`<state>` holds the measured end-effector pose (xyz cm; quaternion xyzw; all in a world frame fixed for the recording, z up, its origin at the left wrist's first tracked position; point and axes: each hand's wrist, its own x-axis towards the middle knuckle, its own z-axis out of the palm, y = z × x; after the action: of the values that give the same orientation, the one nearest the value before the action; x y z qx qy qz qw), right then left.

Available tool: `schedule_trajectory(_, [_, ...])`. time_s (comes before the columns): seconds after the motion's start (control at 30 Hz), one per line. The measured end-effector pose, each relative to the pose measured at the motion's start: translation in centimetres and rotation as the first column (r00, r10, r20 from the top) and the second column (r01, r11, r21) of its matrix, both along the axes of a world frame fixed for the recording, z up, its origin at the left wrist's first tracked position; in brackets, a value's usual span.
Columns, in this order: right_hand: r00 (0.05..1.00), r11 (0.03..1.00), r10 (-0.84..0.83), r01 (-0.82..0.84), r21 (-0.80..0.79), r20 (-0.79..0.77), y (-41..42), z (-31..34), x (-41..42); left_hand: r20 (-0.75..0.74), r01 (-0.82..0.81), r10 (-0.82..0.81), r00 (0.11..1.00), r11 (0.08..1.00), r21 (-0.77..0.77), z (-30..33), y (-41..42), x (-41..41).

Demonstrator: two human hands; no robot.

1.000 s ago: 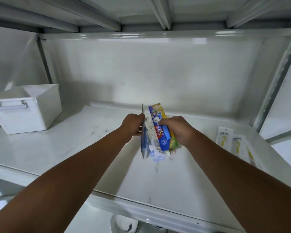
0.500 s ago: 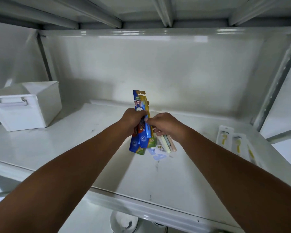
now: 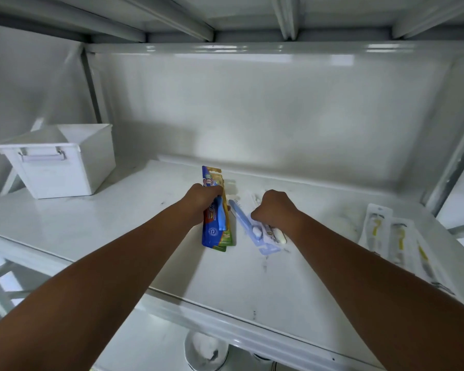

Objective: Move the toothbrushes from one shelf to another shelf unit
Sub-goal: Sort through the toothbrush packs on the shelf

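My left hand (image 3: 202, 200) grips two colourful toothbrush packs (image 3: 215, 231), a blue one over a green one, held upright just above the white shelf (image 3: 118, 223). To its right, my right hand (image 3: 275, 210) holds a few pale toothbrush packs (image 3: 263, 234) with curled fingers, low against the shelf surface; a light-blue brush shows in the nearest one. Three white packs with yellow brushes (image 3: 398, 236) lie flat at the shelf's right end.
A white plastic bin (image 3: 62, 162) with a handle stands at the left of the shelf. The back wall and the shelf above close the space in. A round white object (image 3: 205, 353) shows below the front edge.
The bundle held between both hands has been split. My left hand kept the colourful packs, and my right hand moved right and down with the pale packs to the shelf.
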<state>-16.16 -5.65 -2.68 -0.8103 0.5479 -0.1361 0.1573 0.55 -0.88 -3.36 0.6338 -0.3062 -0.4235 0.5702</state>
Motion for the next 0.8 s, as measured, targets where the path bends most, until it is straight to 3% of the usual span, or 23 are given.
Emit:
schedule_trajectory(0.17, [0.993,0.992,0.095,-0.099,-0.072,-0.064,0.5,-0.7,0.4,0.012,-0.008,0.008,1.0,1.0,0.014,-0.6,-0.1,0.1])
schedule_trajectory(0.37, [0.94,0.931,0.114,-0.215,-0.297,-0.322,0.8,-1.5,1.4,0.012,-0.012,0.012,1.0,1.0,0.004,-1.3,0.0,0.5])
schedule_trajectory(0.47, [0.945,0.911,0.112,-0.221,-0.349,-0.307,1.6,-0.9,2.2,0.016,-0.006,0.006,1.0,1.0,-0.012,-1.7,0.3,0.8])
schedule_trajectory(0.6, [0.973,0.945,0.098,-0.156,-0.286,-0.207,2.6,-0.6,3.1,0.043,-0.017,0.019,0.999,0.999,-0.046,-1.7,0.6,0.8])
schedule_trajectory(0.8, [0.98,0.967,0.085,-0.124,-0.221,-0.178,2.3,-1.2,4.9,0.026,-0.029,0.031,0.999,0.997,-0.073,-1.6,0.8,1.5])
